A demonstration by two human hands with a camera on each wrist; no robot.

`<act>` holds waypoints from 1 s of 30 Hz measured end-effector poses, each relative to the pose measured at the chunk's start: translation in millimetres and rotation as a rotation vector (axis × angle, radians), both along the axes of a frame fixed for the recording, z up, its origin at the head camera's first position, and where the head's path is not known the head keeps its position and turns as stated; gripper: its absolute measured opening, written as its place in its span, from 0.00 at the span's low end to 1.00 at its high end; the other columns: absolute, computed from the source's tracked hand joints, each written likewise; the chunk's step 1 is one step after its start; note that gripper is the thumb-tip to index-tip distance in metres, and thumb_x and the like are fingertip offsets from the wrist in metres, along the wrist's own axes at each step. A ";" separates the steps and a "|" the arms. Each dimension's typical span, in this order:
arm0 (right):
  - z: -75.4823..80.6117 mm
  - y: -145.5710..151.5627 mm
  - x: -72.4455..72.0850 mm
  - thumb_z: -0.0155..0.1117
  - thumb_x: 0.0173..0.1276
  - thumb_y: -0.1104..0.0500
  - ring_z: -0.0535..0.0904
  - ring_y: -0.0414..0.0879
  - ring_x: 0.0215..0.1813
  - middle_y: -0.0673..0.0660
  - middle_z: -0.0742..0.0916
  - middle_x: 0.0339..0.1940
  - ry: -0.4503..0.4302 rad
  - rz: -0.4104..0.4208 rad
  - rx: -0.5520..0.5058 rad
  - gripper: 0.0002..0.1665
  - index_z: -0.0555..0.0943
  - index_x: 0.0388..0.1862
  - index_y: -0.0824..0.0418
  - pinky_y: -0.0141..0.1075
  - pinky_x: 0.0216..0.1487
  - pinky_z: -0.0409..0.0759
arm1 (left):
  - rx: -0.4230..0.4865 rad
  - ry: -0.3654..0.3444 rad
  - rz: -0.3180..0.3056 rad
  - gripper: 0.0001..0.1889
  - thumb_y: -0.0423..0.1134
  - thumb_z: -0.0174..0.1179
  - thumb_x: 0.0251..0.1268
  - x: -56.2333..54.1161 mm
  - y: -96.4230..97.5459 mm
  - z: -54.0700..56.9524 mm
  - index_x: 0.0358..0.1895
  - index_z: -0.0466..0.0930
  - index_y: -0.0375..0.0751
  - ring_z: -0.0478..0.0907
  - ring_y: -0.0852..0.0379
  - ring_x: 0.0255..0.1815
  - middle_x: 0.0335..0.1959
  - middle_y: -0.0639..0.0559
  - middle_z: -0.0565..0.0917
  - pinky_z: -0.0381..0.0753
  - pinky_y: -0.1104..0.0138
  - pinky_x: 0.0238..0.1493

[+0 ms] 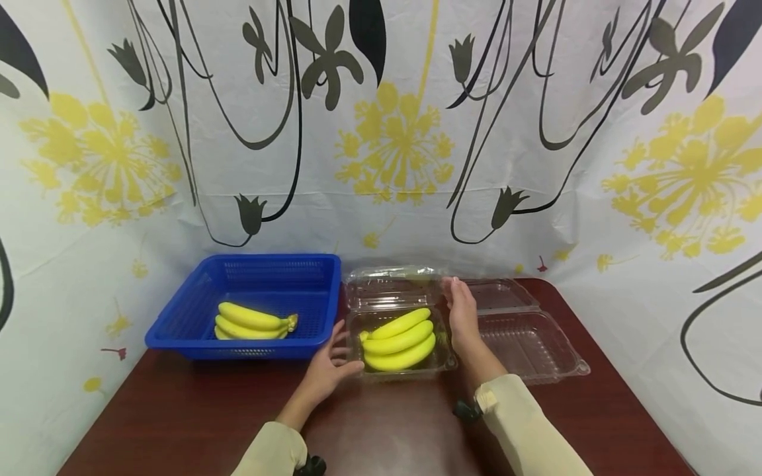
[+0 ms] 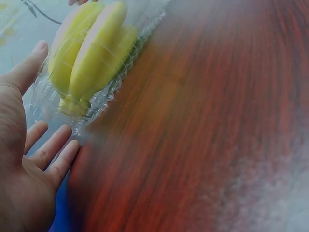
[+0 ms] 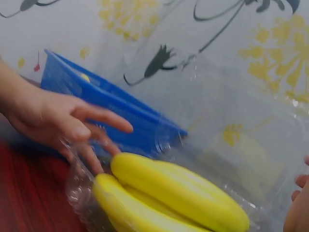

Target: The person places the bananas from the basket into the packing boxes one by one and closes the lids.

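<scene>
A bunch of yellow bananas [image 1: 397,340] lies in a clear plastic clamshell container [image 1: 411,372] whose lid [image 1: 389,291] stands raised at the back. My left hand [image 1: 327,367] is at the container's left side, fingers spread and thumb near the front left corner. In the left wrist view those fingertips come right to the container's edge. My right hand [image 1: 463,314] is held upright beside the lid's right edge, fingers extended. Only part of the right hand [image 3: 297,203] shows in its wrist view. Neither hand grips the bananas.
A blue plastic basket [image 1: 178,344] with another bunch of bananas [image 1: 253,322] stands to the left. Right of the filled container lies a second clear clamshell [image 1: 526,344], opened out, with nothing in it. Behind the dark red table [image 1: 196,410] hangs a flower-patterned cloth [image 1: 393,231].
</scene>
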State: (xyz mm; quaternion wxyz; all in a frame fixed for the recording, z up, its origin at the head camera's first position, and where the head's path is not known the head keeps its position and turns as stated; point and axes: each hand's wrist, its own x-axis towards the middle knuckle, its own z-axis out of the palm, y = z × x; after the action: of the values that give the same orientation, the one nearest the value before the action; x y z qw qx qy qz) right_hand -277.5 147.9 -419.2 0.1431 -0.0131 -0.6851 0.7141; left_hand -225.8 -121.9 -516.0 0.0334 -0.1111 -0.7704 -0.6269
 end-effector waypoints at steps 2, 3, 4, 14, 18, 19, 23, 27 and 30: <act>1.6 -1.3 6.4 0.39 0.81 0.47 0.66 0.61 0.66 0.70 0.73 0.60 0.001 -0.014 -0.009 0.30 0.69 0.60 0.73 0.54 0.67 0.59 | 0.012 0.002 0.011 0.49 0.37 0.74 0.53 0.8 -0.1 -0.5 0.77 0.53 0.46 0.75 0.42 0.54 0.67 0.38 0.69 0.79 0.54 0.51; 1.7 -2.1 9.8 0.40 0.81 0.47 0.66 0.61 0.65 0.69 0.74 0.59 0.007 -0.026 -0.013 0.29 0.69 0.59 0.72 0.54 0.66 0.60 | 0.018 0.004 0.017 0.49 0.37 0.73 0.53 1.4 -0.1 -0.3 0.77 0.53 0.45 0.75 0.42 0.54 0.66 0.37 0.70 0.79 0.55 0.50; 1.1 -2.7 13.2 0.40 0.81 0.47 0.67 0.60 0.64 0.68 0.74 0.57 0.015 -0.036 -0.014 0.28 0.70 0.58 0.72 0.53 0.65 0.61 | 0.024 0.002 0.022 0.48 0.36 0.73 0.54 1.9 -0.3 -0.2 0.77 0.53 0.44 0.76 0.42 0.53 0.66 0.37 0.70 0.79 0.56 0.50; -15.2 -0.7 41.6 0.42 0.81 0.50 0.69 0.47 0.58 0.65 0.76 0.57 0.054 -0.085 0.009 0.26 0.72 0.59 0.72 0.47 0.63 0.65 | 0.040 -0.014 -0.015 0.46 0.30 0.70 0.56 15.5 -0.5 21.9 0.76 0.51 0.35 0.75 0.36 0.53 0.65 0.29 0.68 0.80 0.62 0.48; -21.6 0.7 49.1 0.47 0.79 0.51 0.71 0.48 0.57 0.64 0.77 0.58 -0.027 -0.090 0.016 0.24 0.72 0.59 0.70 0.44 0.60 0.67 | 0.031 -0.022 -0.040 0.47 0.27 0.69 0.55 20.7 -2.5 30.1 0.76 0.51 0.35 0.76 0.35 0.50 0.63 0.30 0.70 0.80 0.59 0.46; -23.7 1.2 50.7 0.48 0.79 0.51 0.71 0.49 0.56 0.63 0.78 0.58 -0.044 -0.091 0.024 0.23 0.73 0.59 0.69 0.43 0.59 0.68 | 0.030 -0.022 -0.041 0.47 0.27 0.69 0.55 20.4 -3.1 29.0 0.76 0.51 0.35 0.77 0.36 0.49 0.62 0.31 0.71 0.81 0.58 0.46; -35.1 3.8 54.6 0.50 0.78 0.52 0.72 0.50 0.53 0.63 0.79 0.55 -0.069 -0.106 0.038 0.22 0.75 0.58 0.68 0.40 0.55 0.69 | 0.008 -0.009 -0.017 0.48 0.27 0.71 0.52 16.5 -5.5 17.7 0.76 0.53 0.39 0.79 0.43 0.41 0.54 0.35 0.76 0.81 0.61 0.41; -44.1 5.9 56.9 0.54 0.76 0.54 0.74 0.46 0.51 0.62 0.81 0.52 -0.076 -0.099 0.061 0.19 0.78 0.56 0.66 0.38 0.54 0.71 | -0.013 0.020 -0.004 0.47 0.30 0.73 0.52 14.1 -7.5 8.6 0.75 0.56 0.41 0.77 0.53 0.30 0.38 0.40 0.81 0.79 0.66 0.32; -48.1 6.3 58.7 0.57 0.74 0.57 0.75 0.45 0.50 0.63 0.82 0.52 -0.091 -0.091 0.086 0.17 0.79 0.56 0.65 0.40 0.54 0.72 | -0.007 0.029 -0.006 0.44 0.32 0.72 0.54 14.2 -7.3 6.5 0.74 0.58 0.42 0.77 0.54 0.25 0.30 0.45 0.81 0.78 0.66 0.28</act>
State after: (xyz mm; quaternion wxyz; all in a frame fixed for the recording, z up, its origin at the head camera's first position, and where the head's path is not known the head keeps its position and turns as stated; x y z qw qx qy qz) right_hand -218.8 154.3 -467.3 0.1445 -0.0707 -0.7197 0.6754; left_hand -211.6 -129.1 -509.5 0.0421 -0.1226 -0.7717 -0.6227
